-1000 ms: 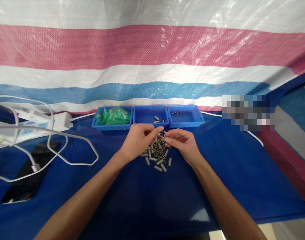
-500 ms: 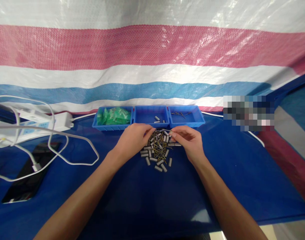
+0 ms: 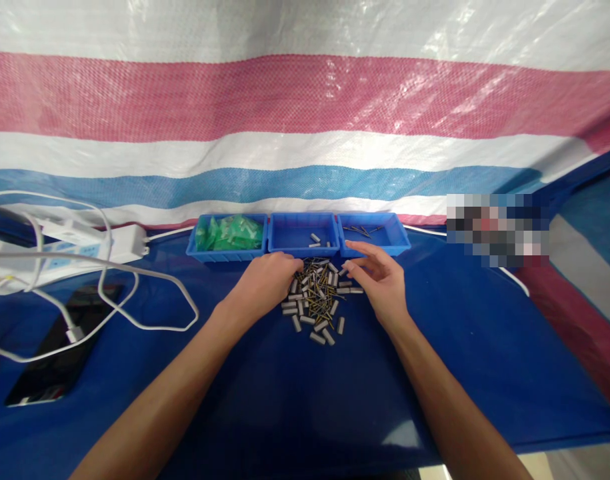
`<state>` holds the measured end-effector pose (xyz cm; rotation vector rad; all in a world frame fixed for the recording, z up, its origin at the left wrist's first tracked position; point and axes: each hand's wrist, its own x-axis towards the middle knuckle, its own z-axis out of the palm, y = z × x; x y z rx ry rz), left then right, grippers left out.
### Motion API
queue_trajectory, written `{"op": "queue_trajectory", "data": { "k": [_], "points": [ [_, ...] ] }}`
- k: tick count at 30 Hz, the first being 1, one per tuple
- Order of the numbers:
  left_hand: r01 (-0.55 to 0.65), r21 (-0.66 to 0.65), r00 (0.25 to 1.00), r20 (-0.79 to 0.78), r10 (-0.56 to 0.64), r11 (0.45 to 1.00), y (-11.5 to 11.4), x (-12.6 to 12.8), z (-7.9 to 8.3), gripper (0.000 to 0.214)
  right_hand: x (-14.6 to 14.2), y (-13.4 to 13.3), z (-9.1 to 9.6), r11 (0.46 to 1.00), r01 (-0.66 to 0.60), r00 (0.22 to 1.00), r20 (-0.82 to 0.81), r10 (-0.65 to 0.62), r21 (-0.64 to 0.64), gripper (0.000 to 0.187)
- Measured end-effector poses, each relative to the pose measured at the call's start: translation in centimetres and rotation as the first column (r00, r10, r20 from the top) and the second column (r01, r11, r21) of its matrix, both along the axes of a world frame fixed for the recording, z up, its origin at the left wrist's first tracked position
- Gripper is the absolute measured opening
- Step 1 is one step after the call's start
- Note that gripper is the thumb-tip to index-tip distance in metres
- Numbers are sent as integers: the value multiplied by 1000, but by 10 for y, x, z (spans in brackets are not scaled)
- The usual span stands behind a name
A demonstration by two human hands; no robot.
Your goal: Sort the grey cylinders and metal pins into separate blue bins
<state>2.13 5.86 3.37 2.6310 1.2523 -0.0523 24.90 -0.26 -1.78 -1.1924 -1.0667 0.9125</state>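
Observation:
A pile of small grey sleeves and thin brass pins [image 3: 317, 303] lies on the blue cloth. My left hand [image 3: 265, 283] rests at the pile's left edge, fingers curled down onto the parts; what they pinch is hidden. My right hand [image 3: 379, 280] hovers at the pile's right side with fingers stretched out toward the right blue bin [image 3: 392, 243], which holds a few pins. The middle blue bin [image 3: 285, 237] holds a few grey sleeves. The left blue bin [image 3: 197, 250] is full of green parts.
White cables [image 3: 109, 293] and a power strip [image 3: 99, 243] lie at the left, with a black phone [image 3: 49, 360] below them. A striped tarp [image 3: 305, 120] stands as a back wall. A blurred patch sits at the right.
Both hands have moved away from me, from above the pile's middle toward the bins. My right hand has opened its pinch near the right bin; my left has dropped onto the pile.

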Motion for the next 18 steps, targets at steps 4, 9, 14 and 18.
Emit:
{"op": "queue_trajectory", "data": {
  "k": [4, 9, 14, 18],
  "points": [
    [0, 25, 999, -53, 1, 1000, 1, -1, 0, 28, 1, 0, 0, 1000, -12, 1000, -10, 11, -8, 37],
    [58, 56, 996, -68, -54, 997, 2, -3, -1, 26, 0, 0, 1, 999, -25, 999, -23, 24, -25, 35],
    [114, 71, 992, -60, -110, 991, 2, -4, 0, 26, 0, 0, -1, 999, -31, 999, -19, 30, -21, 35],
    [141, 65, 989, -60, -137, 988, 2, -5, 0, 27, 0, 1, -1, 999, -31, 999, -11, 31, -16, 35]
  ]
}}
